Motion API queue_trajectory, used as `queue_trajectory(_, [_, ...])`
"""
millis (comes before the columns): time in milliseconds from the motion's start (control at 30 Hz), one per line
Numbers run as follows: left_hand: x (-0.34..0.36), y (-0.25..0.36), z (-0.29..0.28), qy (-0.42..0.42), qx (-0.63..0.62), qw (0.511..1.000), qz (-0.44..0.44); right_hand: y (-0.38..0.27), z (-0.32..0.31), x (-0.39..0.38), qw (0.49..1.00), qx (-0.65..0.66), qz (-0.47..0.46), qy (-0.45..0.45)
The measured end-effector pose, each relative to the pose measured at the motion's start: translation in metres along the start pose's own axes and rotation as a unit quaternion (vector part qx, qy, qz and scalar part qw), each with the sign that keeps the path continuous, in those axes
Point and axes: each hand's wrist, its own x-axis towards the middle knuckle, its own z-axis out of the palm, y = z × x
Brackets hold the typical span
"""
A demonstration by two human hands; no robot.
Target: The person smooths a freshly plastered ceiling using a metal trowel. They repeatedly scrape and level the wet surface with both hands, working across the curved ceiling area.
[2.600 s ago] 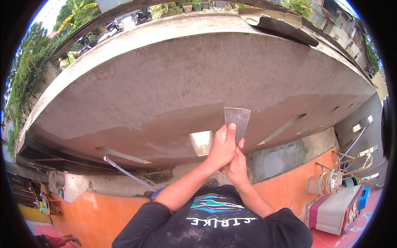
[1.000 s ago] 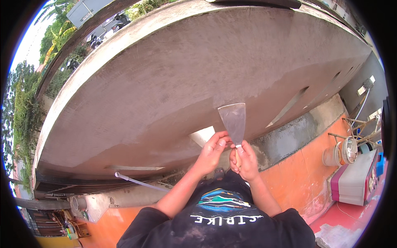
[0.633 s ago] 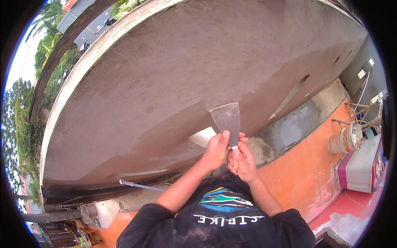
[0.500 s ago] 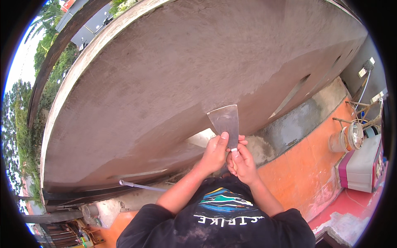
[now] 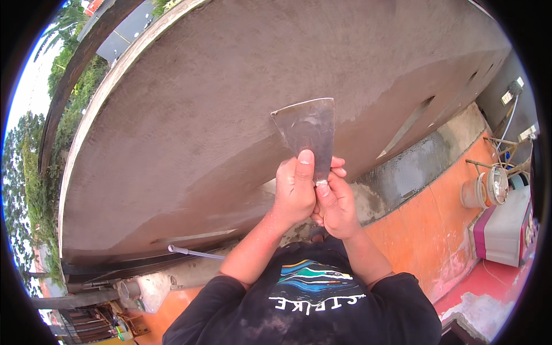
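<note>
Both my hands grip one putty knife (image 5: 310, 129), its wide grey metal blade pointing up and away from me in front of the wall. My left hand (image 5: 295, 187) is closed round the lower blade, with the thumb lying flat on the metal. Just below and to the right, my right hand (image 5: 338, 204) pinches the knife where blade meets handle. Most of the handle is hidden by my fingers. Behind the blade spreads a grey-brown plastered wall (image 5: 190, 138), darker and damp-looking along its lower part. Whether the blade touches the wall I cannot tell.
Narrow slots (image 5: 405, 127) cut the wall's lower right. A wet grey strip (image 5: 397, 178) runs along its foot beside an orange floor (image 5: 411, 230). Buckets (image 5: 472, 192) and a white-and-purple box (image 5: 501, 230) stand at right. A pale pipe (image 5: 195, 253) sticks out left of me.
Both hands have risen with the putty knife, away from my body. The blade now appears larger and higher against the wall. My grip looks much the same.
</note>
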Motion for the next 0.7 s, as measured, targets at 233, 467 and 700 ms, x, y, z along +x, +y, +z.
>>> queue_trajectory(233, [-0.026, -0.015, 0.017, -0.019, -0.013, 0.993, -0.118, 0.000, -0.012, -0.032, 0.995, 0.023, 0.086, 0.050])
queue_trajectory(467, [-0.036, -0.045, 0.012, 0.011, -0.028, 0.988, -0.151, 0.020, -0.026, -0.035, 0.992, 0.003, 0.112, 0.055])
queue_trajectory(700, [-0.031, -0.044, 0.011, 0.011, 0.000, 0.992, -0.127, 0.019, -0.019, -0.029, 0.992, -0.008, 0.110, 0.060])
